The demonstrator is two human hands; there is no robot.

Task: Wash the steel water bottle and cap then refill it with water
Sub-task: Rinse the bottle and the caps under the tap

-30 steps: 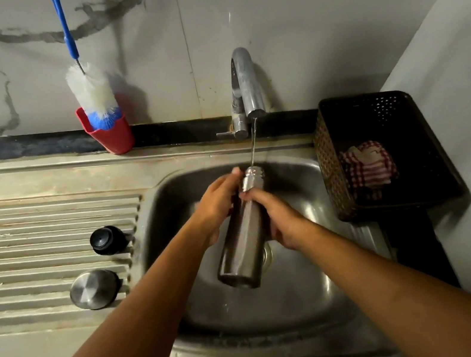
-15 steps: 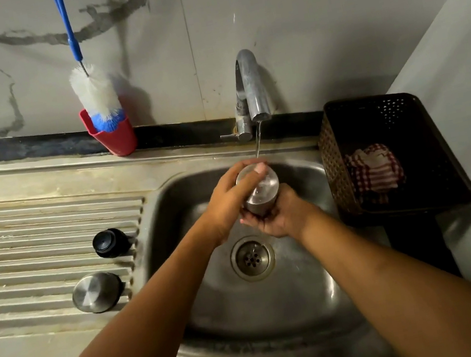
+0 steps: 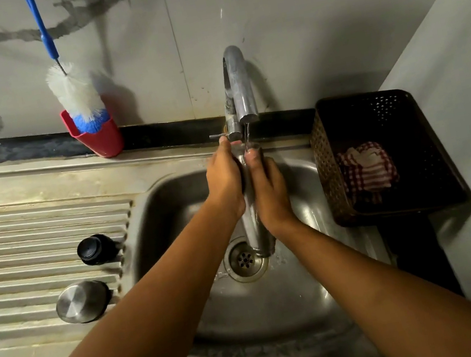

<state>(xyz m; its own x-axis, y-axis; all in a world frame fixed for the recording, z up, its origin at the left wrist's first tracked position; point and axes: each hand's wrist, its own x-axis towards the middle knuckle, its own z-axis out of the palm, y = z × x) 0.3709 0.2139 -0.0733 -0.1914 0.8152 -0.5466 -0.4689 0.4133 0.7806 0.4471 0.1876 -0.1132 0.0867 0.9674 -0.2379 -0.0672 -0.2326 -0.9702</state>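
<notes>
A person stands at a steel sink (image 3: 152,212), seen from above. Both hands hold a steel bottle (image 3: 257,232) upright over the drain. The left hand (image 3: 224,183) and the right hand (image 3: 269,191) each wrap their fingers around its upper half, from opposite sides. A thin stream runs from the tap (image 3: 238,83) toward the bottle's open mouth, which appears to be catching it, though the hands hide most of the rim.

On the drainboard to the left lie a steel cap (image 3: 81,301) and a black stopper (image 3: 94,249), apart from the bottle. A brush (image 3: 76,96) stands in a red cup (image 3: 101,139).

The bottle looks to be in a rinse or the refill. Whether the cap has been washed cannot be told, and it is not yet back on.
</notes>
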